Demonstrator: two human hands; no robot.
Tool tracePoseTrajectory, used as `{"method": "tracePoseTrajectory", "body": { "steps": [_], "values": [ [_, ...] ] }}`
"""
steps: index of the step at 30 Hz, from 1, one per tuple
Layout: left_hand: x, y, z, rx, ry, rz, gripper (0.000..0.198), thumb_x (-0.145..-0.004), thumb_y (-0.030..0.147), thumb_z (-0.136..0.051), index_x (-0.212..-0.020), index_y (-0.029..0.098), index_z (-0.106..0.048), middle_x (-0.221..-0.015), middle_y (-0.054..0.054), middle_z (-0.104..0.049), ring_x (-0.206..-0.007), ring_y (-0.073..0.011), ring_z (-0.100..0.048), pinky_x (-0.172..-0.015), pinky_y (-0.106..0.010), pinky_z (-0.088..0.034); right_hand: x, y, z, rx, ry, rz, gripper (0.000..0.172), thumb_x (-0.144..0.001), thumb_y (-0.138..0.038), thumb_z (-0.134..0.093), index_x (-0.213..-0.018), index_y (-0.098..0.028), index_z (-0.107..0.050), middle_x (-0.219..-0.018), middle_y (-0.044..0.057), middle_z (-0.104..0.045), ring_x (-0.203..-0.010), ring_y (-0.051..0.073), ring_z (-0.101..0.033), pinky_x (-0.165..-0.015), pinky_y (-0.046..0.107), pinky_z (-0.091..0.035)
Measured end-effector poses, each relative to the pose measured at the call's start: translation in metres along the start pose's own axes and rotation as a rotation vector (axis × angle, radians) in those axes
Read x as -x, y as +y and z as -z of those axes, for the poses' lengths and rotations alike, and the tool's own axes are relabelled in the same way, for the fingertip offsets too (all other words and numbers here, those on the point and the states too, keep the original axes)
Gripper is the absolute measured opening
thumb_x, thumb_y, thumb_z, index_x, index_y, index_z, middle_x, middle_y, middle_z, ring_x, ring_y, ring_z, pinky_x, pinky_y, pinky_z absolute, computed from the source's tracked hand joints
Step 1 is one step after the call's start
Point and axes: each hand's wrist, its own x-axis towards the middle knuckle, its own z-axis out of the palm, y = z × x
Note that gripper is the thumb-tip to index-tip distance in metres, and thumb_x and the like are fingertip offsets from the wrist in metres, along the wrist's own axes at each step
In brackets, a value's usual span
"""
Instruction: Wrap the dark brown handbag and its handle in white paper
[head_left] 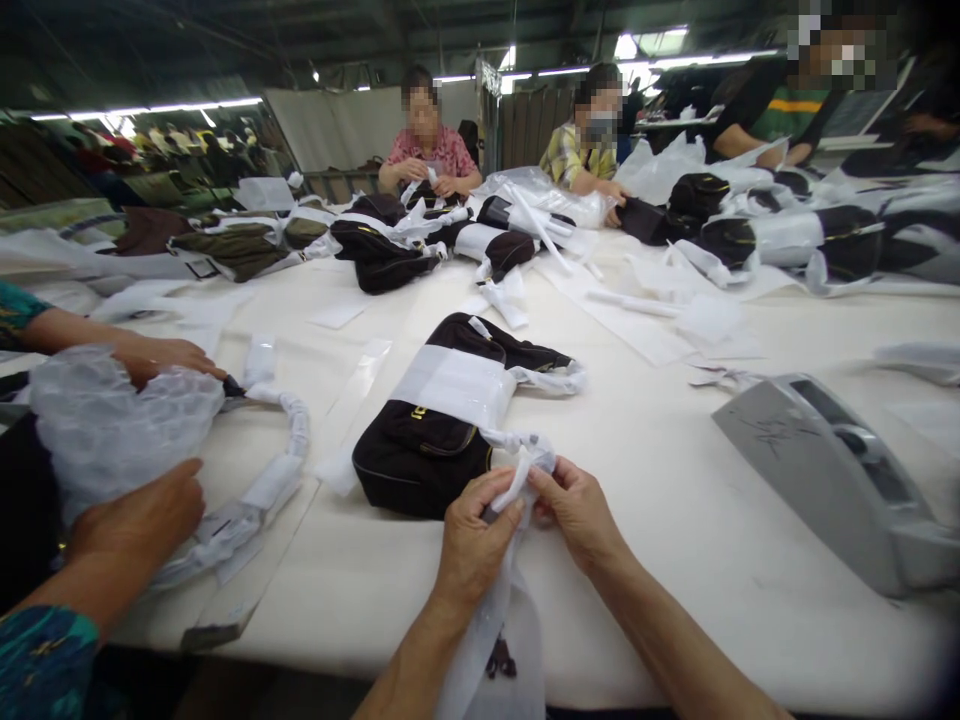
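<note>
A black bag [409,455] lies on the white table, a white sheet [450,378] wrapped round its middle. Its strap [551,378] is covered in white wrapping and curves out to the right. At the bag's near right corner, my left hand [480,535] pinches white wrapping paper [514,480] around the strap end. Close beside it, my right hand [574,505] has its fingers closed on the same wrapped strap. A long strip of the thin white paper hangs below my hands over the table edge, with small dark pieces [501,660] showing near it.
To the left, a co-worker's hands [142,510] handle bubble wrap [124,420] and a wrapped strap [296,425]. A grey tape dispenser [817,470] stands at right, scissors [724,377] behind it. Bags [390,255] and paper pile up across the far side, where other people work.
</note>
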Motion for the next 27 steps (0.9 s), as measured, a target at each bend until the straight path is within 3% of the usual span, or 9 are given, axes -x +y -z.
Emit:
{"method": "tracePoseTrajectory", "body": {
  "steps": [4,8,12,18,23,27],
  "values": [
    [0.002,0.001,-0.002,-0.053,0.006,-0.001,0.030,-0.077,0.022,-0.057,-0.107,0.018,-0.061,-0.095,-0.006,-0.063,-0.086,-0.0183,-0.058,-0.079,-0.031,-0.045,-0.001,0.003,-0.005,0.055,0.086,0.026,0.030,-0.070,-0.043,-0.062,-0.077,-0.015,-0.056,-0.063,-0.002,-0.054,-0.049,0.010,-0.045,-0.046,0.022,-0.039],
    [0.005,0.000,-0.003,-0.180,0.027,-0.098,0.034,-0.077,0.020,-0.056,-0.111,0.020,-0.059,-0.098,-0.006,-0.062,-0.090,-0.0191,-0.056,-0.082,-0.032,-0.044,-0.004,0.004,-0.011,0.042,0.140,0.002,0.030,-0.067,-0.043,-0.064,-0.073,-0.015,-0.055,-0.057,-0.004,-0.052,-0.045,0.010,-0.042,-0.040,0.021,-0.036],
    [0.004,-0.004,-0.001,-0.161,0.035,-0.079,0.032,-0.079,0.022,-0.055,-0.112,0.020,-0.059,-0.099,-0.006,-0.062,-0.091,-0.0181,-0.057,-0.083,-0.031,-0.044,-0.005,-0.001,-0.008,-0.051,0.064,-0.055,0.035,-0.067,-0.047,-0.063,-0.079,-0.014,-0.059,-0.067,-0.001,-0.058,-0.049,0.009,-0.045,-0.043,0.021,-0.039],
    [0.003,-0.008,-0.002,-0.074,0.057,-0.021,0.028,-0.080,0.024,-0.056,-0.107,0.019,-0.061,-0.098,-0.006,-0.062,-0.092,-0.0177,-0.057,-0.083,-0.030,-0.044,0.006,-0.007,0.004,-0.171,-0.132,-0.053,0.043,-0.064,-0.041,-0.070,-0.098,-0.015,-0.061,-0.092,0.005,-0.063,-0.076,0.016,-0.055,-0.065,0.024,-0.045],
    [0.004,-0.008,-0.002,-0.151,0.062,-0.077,0.029,-0.081,0.025,-0.056,-0.109,0.020,-0.060,-0.099,-0.006,-0.062,-0.091,-0.0173,-0.058,-0.082,-0.030,-0.045,0.008,0.004,-0.005,-0.121,0.035,0.016,0.033,-0.069,-0.044,-0.064,-0.084,-0.015,-0.061,-0.072,0.001,-0.061,-0.061,0.013,-0.050,-0.056,0.023,-0.042],
    [0.004,-0.009,0.001,-0.299,0.038,-0.289,0.030,-0.083,0.022,-0.052,-0.113,0.022,-0.057,-0.104,-0.006,-0.061,-0.094,-0.0177,-0.056,-0.082,-0.031,-0.046,0.003,0.005,-0.013,-0.183,0.085,-0.027,0.033,-0.068,-0.046,-0.063,-0.077,-0.014,-0.060,-0.066,0.000,-0.057,-0.054,0.010,-0.045,-0.051,0.021,-0.040]
  ]
}}
